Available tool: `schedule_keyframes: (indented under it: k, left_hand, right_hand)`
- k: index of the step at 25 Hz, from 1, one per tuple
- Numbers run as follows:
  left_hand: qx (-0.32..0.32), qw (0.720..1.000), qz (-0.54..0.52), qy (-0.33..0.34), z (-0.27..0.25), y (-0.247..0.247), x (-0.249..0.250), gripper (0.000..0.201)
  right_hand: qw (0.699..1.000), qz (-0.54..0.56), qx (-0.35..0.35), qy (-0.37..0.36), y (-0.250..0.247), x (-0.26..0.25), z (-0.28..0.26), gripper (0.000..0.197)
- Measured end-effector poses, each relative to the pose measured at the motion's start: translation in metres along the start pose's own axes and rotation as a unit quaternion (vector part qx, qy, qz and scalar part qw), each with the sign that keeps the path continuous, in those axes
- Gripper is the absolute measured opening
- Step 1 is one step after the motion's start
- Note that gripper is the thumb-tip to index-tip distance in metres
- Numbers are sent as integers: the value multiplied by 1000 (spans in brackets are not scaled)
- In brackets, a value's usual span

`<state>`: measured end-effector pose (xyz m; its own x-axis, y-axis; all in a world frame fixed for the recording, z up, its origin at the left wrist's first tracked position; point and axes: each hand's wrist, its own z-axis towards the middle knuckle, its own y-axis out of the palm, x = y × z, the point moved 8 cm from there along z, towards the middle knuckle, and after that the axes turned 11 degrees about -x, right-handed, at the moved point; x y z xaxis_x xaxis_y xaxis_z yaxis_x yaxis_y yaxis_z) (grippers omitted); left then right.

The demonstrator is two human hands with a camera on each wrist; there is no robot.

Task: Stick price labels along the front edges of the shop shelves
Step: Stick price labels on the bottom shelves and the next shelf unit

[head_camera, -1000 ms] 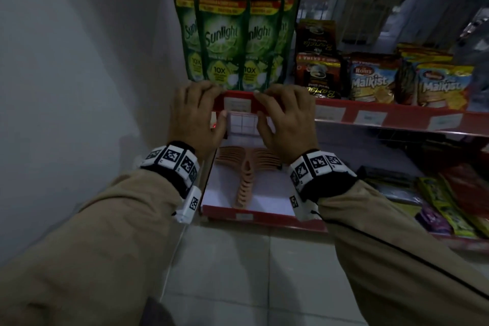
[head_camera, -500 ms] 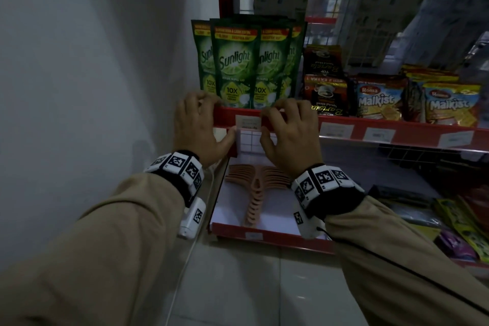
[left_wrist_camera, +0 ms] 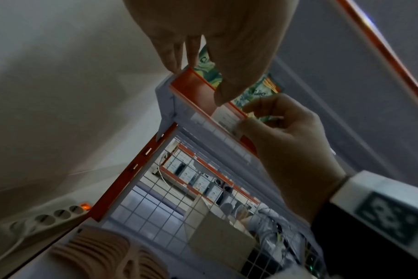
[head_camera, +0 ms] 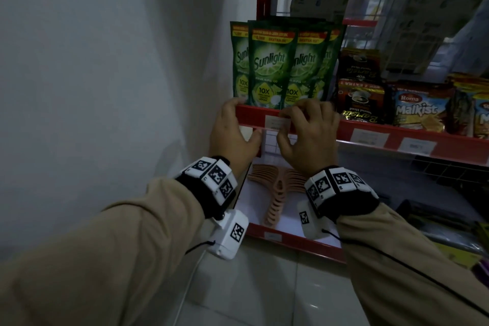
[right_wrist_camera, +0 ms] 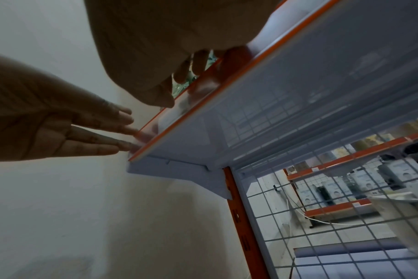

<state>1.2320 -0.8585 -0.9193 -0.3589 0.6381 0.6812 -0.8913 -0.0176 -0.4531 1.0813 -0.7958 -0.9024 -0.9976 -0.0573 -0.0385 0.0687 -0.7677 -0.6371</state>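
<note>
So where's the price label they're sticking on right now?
The price label sits on the red shelf edge below the Sunlight pouches, between the left hand and right hand.

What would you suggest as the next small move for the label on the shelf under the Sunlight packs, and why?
Probably slide the right hand along the price label to press it flat: its fingertips pinch the label's right end on the red shelf edge, while the left hand steadies the corner.
</note>
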Motion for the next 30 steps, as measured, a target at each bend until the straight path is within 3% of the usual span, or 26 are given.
schedule_keyframes:
  k: [5, 9, 12, 18, 20, 25, 30]
  left_hand:
    - [-18, 999, 3, 27, -13, 5, 16, 58]
    - [-11, 999, 39, -31, -14, 17, 6, 75]
    - [-27, 997, -21, -65, -19, 29, -5, 86]
    - [5, 998, -17, -55, -15, 2, -13, 71]
    - [-28, 998, 30, -53, -8, -5, -13, 64]
    - [-81, 965, 248, 32, 4, -11, -1, 47]
    - [-152, 938, 270, 154, 11, 7, 25, 46]
  right_hand:
    - [999, 36, -16, 3, -1, -8, 2, 24]
    - [999, 45, -24, 6, -2, -5, 2, 26]
    - [999, 43, -28, 7, -1, -4, 4, 25]
    - [998, 29, -51, 5, -3, -5, 9, 25]
    - [997, 20, -71, 7, -3, -7, 10, 29]
    - [993, -26, -110, -22, -4, -19, 11, 29]
    - [982, -29, -184, -16, 3, -26, 21, 25]
